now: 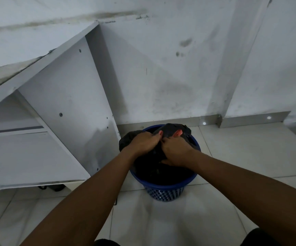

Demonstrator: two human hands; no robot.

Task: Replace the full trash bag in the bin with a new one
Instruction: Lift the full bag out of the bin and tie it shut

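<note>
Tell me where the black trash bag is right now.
In the head view, lower centre: the black trash bag sits inside the blue bin, gripped by left hand and right hand.

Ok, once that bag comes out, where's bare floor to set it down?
Best patch: the white tiled floor right of the blue perforated plastic bin, bordered by the metal skirting. There is also open tile in front of the bin. The left is crowded: the white cabinet panel stands close beside the bin.
</note>
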